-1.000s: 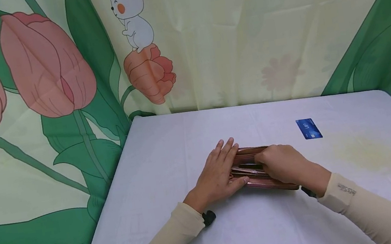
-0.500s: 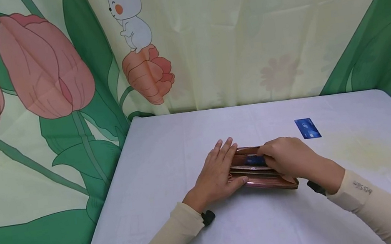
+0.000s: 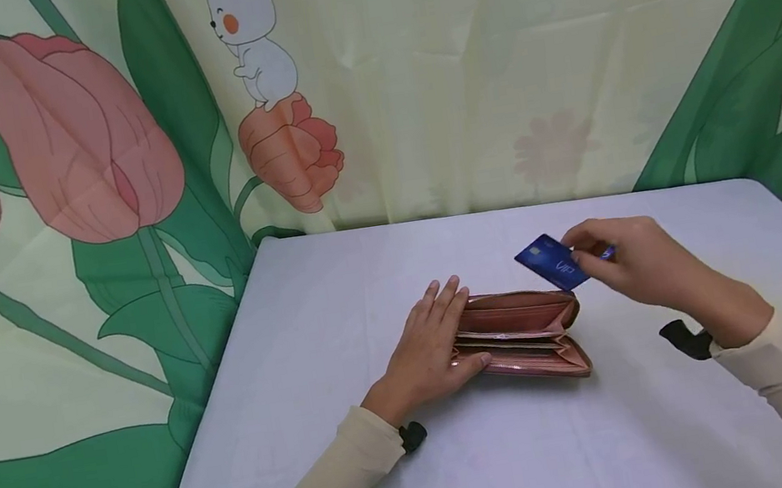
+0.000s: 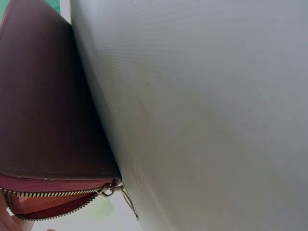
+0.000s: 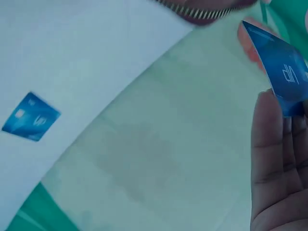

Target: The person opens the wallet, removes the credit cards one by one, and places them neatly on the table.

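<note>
A pinkish-brown zip wallet (image 3: 523, 317) stands unzipped on the white table, its compartments spread and facing up. My left hand (image 3: 422, 349) rests across its left end, fingers straight towards the back edge and thumb along the front. In the left wrist view, the wallet's dark outer side (image 4: 48, 96) and open zip (image 4: 57, 193) fill the left. Above the wallet's back right corner, my right hand (image 3: 636, 258) pinches a blue VIP card (image 3: 549, 261) between thumb and fingers. This card (image 5: 284, 67) also shows at the right wrist view's right edge.
A second blue card (image 5: 31, 118) lies flat on the table; in the head view my right hand covers most of it. The white table (image 3: 366, 281) ends at the back against a tulip-and-rabbit curtain (image 3: 413, 89).
My right hand has drawn the VIP card out of the wallet's back compartment and lifted it up and to the right. The left hand stays on the wallet.
</note>
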`<state>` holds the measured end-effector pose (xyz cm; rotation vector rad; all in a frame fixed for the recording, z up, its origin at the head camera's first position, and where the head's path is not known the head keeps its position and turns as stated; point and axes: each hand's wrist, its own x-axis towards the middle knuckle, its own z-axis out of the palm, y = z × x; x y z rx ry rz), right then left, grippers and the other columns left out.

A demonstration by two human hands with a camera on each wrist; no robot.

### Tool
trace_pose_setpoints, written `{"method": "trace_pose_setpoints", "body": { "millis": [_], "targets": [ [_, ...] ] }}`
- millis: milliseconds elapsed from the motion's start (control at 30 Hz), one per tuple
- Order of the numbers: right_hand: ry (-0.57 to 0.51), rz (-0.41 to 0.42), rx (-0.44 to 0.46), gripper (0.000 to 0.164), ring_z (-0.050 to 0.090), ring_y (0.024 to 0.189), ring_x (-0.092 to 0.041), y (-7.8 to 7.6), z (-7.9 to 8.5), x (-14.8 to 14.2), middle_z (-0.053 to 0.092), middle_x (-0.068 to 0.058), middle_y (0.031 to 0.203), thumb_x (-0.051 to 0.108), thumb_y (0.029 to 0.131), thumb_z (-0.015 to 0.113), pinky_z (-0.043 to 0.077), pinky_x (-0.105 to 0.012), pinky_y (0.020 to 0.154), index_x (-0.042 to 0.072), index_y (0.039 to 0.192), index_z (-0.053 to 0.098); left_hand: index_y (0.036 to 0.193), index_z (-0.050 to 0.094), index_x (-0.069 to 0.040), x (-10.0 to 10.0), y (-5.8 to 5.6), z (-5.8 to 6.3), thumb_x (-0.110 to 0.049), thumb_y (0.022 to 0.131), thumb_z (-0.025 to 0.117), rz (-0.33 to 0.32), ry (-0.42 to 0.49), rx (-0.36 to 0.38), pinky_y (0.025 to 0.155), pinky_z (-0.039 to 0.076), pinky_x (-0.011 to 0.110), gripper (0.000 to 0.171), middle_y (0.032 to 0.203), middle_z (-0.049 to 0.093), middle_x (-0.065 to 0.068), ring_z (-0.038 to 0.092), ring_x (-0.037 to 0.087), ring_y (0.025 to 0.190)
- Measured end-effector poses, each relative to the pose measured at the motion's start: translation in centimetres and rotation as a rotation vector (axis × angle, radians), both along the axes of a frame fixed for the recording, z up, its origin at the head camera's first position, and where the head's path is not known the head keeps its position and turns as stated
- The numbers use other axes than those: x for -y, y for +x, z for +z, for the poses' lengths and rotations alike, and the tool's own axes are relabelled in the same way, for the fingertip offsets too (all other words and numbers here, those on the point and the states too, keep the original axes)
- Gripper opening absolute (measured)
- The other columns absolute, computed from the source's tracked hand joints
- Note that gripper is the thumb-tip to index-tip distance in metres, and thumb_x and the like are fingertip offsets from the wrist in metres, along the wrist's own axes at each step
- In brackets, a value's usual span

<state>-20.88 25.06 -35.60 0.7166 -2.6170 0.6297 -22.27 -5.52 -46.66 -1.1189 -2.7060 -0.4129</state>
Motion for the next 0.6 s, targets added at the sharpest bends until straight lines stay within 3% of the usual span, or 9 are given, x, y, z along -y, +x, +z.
{"method": "trace_pose_setpoints", "body": {
  "millis": [67, 200, 400, 600],
  "targets": [
    [-0.054, -0.081, 0.019, 0.019, 0.065, 0.073, -0.015, -0.4, 0.1, -1.4, 0.072, -0.005, 0.085, 0.001, 0.087, 0.067, 0.051, -0.022, 0.054, 0.005, 0.105, 0.068, 0.157, 0.01, -0.012, 0.0, 0.0, 0.0, -0.063, 0.092, 0.048, 0.001, 0.002, 0.01, 0.119, 0.015, 0.044, 0.091, 0.164, 0.003, 0.002, 0.0, 0.024, 0.15],
    [-0.186, -0.253, 0.142, 0.022, 0.065, 0.075, -0.02, -1.3, -0.4, -4.4, 0.07, -0.013, 0.092, 0.011, 0.094, 0.061, 0.05, -0.017, 0.054, 0.003, 0.114, 0.064, 0.157, 0.011, -0.012, -0.1, -0.1, -0.1, -0.063, 0.092, 0.048, 0.0, 0.007, 0.009, 0.118, 0.016, 0.044, 0.091, 0.164, 0.004, 0.003, 0.001, 0.025, 0.15],
    [-0.314, -0.42, 0.289, 0.033, 0.068, 0.074, -0.017, -3.1, -1.9, -8.5, 0.063, -0.021, 0.103, 0.017, 0.1, 0.053, 0.051, -0.013, 0.059, 0.001, 0.128, 0.055, 0.156, 0.014, -0.011, -0.2, -0.2, -0.3, -0.062, 0.091, 0.05, -0.003, 0.023, 0.004, 0.118, 0.015, 0.044, 0.09, 0.164, 0.007, 0.003, 0.001, 0.025, 0.15],
    [-0.402, -0.552, 0.439, 0.042, 0.065, 0.083, -0.023, -5.1, -3.7, -12.1, 0.055, -0.02, 0.113, 0.021, 0.101, 0.048, 0.055, -0.021, 0.062, -0.001, 0.137, 0.047, 0.156, 0.016, -0.01, -0.2, -0.4, -0.4, -0.061, 0.091, 0.052, -0.003, 0.039, -0.001, 0.118, 0.016, 0.045, 0.09, 0.163, 0.009, 0.004, 0.002, 0.025, 0.15]
  ]
}}
